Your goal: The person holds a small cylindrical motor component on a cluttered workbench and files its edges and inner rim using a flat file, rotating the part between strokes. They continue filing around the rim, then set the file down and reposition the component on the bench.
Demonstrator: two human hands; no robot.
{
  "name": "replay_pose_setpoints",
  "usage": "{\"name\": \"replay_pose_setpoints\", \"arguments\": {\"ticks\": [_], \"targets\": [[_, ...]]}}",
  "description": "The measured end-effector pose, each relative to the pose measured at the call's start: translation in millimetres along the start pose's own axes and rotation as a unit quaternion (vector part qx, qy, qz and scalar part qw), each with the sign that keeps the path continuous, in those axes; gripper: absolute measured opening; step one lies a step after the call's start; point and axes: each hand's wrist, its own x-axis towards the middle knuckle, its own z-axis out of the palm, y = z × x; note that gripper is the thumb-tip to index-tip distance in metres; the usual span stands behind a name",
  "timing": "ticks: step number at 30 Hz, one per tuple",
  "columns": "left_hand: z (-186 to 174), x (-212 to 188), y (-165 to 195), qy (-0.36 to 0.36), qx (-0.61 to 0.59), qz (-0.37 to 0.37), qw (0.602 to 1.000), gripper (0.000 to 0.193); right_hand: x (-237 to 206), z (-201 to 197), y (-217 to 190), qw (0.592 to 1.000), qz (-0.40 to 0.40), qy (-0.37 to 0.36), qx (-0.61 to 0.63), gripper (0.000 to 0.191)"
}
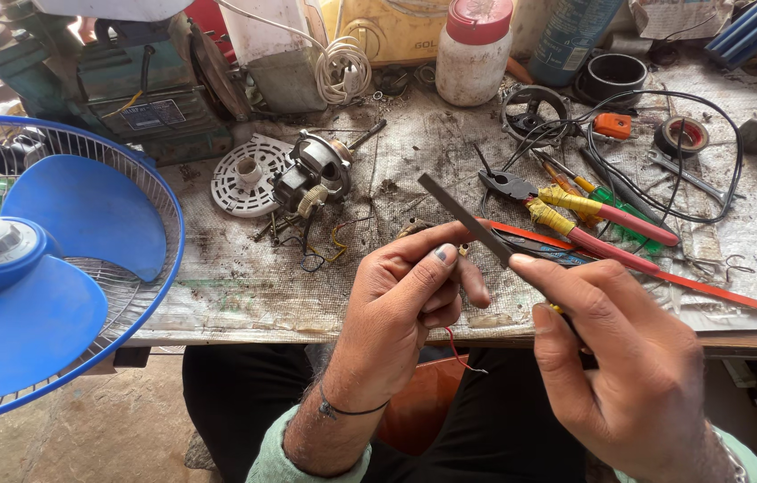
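Landmark: the flat file [468, 219], a dark narrow bar slanting up and to the left above the front edge of the workbench [244, 295].
Right hand [629, 358]: nearest the camera, below and right of the file; its fingers are clenching around the file's lower end, with the index finger lying along the bar.
Left hand [401, 309]: just left of the file; thumb and fingertips are pinching a small part with a thin red wire [460, 351] hanging beneath, and that part is touching the file near its middle. What the small part is cannot be told.
Pliers [575, 219]: lying on the bench just behind and right of the file, red handles wrapped in yellow tape, jaws pointing left.
Hacksaw blade [709, 286]: an orange-red strip lying right of the file, running toward the bench's right edge.
Fan motor [311, 174]: sitting left of and beyond the file, beside a white round cover [240, 179].
Blue fan [29, 268]: standing well left of the file, its blades sitting inside an open wire guard.
White jar with red lid [472, 49]: standing far behind the file, at the back of the bench.
Black cable [664, 152]: looping far right of the file, behind the pliers.
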Motion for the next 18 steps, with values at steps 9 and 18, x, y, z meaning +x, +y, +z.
{"name": "replay_pose_setpoints", "arguments": {"ticks": [9, 18], "targets": [[4.6, -4.1, 2.7, 0.001, -0.041, -0.032, 0.999, 0.033, 12.9, 7.1, 1.9, 1.000, -0.001, -0.012, 0.006, 0.036], [6.1, -6.0, 2.8, 0.000, -0.080, -0.033, 0.996, 0.034, 10.0, 8.8, -1.3, 0.999, -0.009, -0.026, -0.031, 0.039]]}}
